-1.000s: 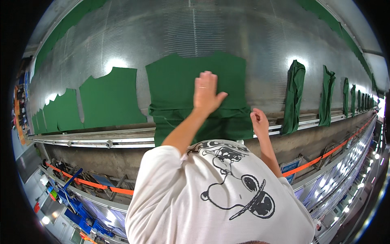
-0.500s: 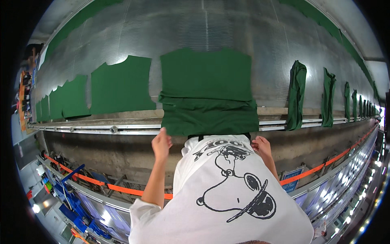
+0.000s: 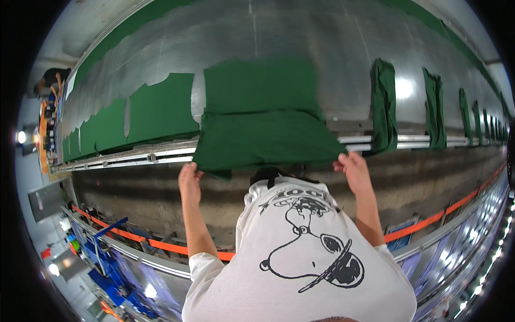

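A green fabric panel (image 3: 257,137) lies in front of me, its far part flat on the metal table and its near part hanging over the rail at the front edge. A crease runs across it where the two parts meet. At its near left corner my left hand (image 3: 190,183) is closed, pinching the cloth. My right hand (image 3: 353,170) pinches the near right corner in the same way. Between the hands the near edge is stretched out wide, close to my waist.
Flat green panels (image 3: 162,105) line the table (image 3: 236,32) to the left. Bunched green cloths (image 3: 384,107) drape over the metal rail (image 3: 166,153) to the right. An orange bar (image 3: 161,245) runs behind me on both sides. Another person's arm (image 3: 55,86) shows at far left.
Both hands have moved outward and taken hold of the near corners. The panel's rumpled near part is now pulled smoother and wider.
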Action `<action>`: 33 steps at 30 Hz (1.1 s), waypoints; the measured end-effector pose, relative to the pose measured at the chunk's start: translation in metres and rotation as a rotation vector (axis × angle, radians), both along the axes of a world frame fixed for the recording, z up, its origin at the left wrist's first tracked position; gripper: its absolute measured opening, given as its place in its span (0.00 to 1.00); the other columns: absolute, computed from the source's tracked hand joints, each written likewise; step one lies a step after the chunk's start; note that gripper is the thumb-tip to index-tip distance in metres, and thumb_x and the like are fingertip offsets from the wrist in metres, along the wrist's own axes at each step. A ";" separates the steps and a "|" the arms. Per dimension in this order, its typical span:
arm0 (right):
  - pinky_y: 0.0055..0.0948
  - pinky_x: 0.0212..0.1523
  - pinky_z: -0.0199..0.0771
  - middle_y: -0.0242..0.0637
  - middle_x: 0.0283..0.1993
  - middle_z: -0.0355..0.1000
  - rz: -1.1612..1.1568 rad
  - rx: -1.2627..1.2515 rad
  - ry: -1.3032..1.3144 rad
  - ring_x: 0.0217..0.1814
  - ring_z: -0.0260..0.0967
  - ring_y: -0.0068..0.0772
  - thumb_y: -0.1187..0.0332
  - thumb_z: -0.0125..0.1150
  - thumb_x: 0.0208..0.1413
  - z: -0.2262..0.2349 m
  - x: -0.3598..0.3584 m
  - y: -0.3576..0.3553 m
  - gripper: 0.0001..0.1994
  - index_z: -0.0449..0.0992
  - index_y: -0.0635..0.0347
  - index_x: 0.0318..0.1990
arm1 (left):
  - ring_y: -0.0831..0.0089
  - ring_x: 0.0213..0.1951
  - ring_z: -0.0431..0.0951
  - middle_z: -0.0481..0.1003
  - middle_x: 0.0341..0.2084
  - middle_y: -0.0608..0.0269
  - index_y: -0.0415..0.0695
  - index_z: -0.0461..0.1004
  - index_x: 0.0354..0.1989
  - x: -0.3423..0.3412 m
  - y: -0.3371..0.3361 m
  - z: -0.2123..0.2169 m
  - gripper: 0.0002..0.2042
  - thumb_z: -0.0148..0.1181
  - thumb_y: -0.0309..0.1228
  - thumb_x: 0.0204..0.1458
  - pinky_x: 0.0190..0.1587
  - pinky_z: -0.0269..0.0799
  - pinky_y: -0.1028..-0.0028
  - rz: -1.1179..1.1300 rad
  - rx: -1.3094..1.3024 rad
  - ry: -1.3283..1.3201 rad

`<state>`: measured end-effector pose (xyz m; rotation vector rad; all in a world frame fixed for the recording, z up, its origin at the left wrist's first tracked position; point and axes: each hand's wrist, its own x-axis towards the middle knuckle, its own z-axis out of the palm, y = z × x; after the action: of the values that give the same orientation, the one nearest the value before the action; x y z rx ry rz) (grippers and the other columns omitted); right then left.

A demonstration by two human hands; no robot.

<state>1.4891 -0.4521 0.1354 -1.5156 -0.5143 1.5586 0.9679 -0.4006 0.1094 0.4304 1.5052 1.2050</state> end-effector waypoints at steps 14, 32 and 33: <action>0.17 0.45 0.65 0.23 0.39 0.73 -0.054 0.516 0.071 0.43 0.65 0.11 0.74 0.64 0.64 0.084 0.009 0.045 0.03 0.76 0.62 0.42 | 0.85 0.37 0.73 0.75 0.34 0.73 0.49 0.75 0.39 -0.006 0.068 0.109 0.05 0.65 0.26 0.61 0.37 0.68 0.80 0.109 0.490 0.111; 0.24 0.35 0.75 0.33 0.42 0.76 0.209 0.237 -0.568 0.36 0.73 0.21 0.72 0.65 0.62 0.039 -0.004 0.086 0.10 0.78 0.64 0.49 | 0.79 0.36 0.75 0.76 0.36 0.67 0.40 0.75 0.46 -0.022 0.098 0.044 0.06 0.59 0.26 0.63 0.39 0.73 0.78 -0.238 0.220 0.221; 0.24 0.36 0.75 0.34 0.42 0.75 0.177 0.107 -0.373 0.36 0.74 0.22 0.73 0.64 0.62 0.030 -0.007 0.091 0.09 0.78 0.63 0.49 | 0.79 0.36 0.75 0.76 0.35 0.67 0.40 0.75 0.46 -0.027 0.104 0.018 0.06 0.59 0.27 0.63 0.39 0.73 0.78 -0.205 0.222 0.016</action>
<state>1.4821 -0.3608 0.1659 -1.7227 -0.9507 1.3555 0.9408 -0.2967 0.1273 0.7260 1.3103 1.2108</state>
